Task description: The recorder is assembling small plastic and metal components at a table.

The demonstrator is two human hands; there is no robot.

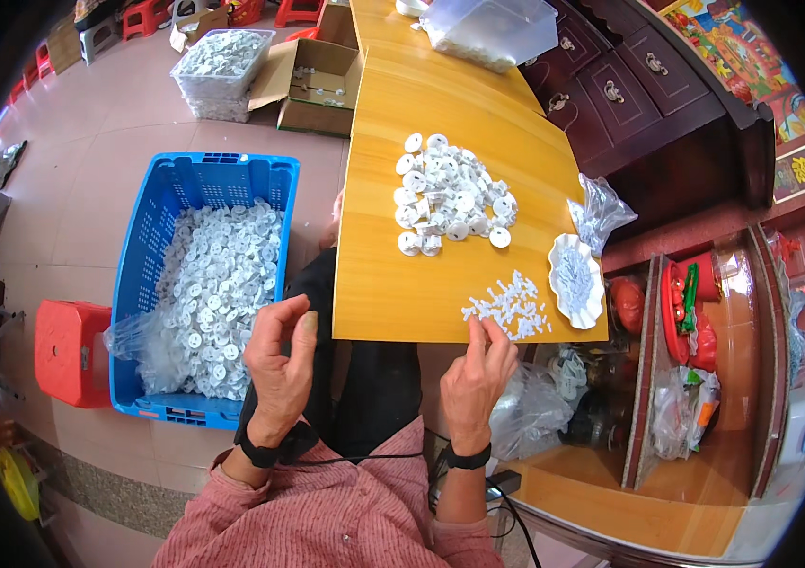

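My right hand [478, 364] pinches small white clips [508, 308]; my left hand [279, 355], half-curled, hovers beside the blue crate [137, 256] holding white discs [218, 293].

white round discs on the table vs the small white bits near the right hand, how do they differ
The round discs are larger, button-like and heaped mid-table; the small bits are tiny, thin and scattered at the near edge. The right hand touches the small bits, while nothing touches the round discs. Both are white and lie on the wooden table.

Small white clips [508, 308]: loose scatter on table's near edge, w/ right fingertips on the scatter's left end. White round caps [450, 196]: heaped mid-table, apart from clips. Left hand's piece too small to tell.
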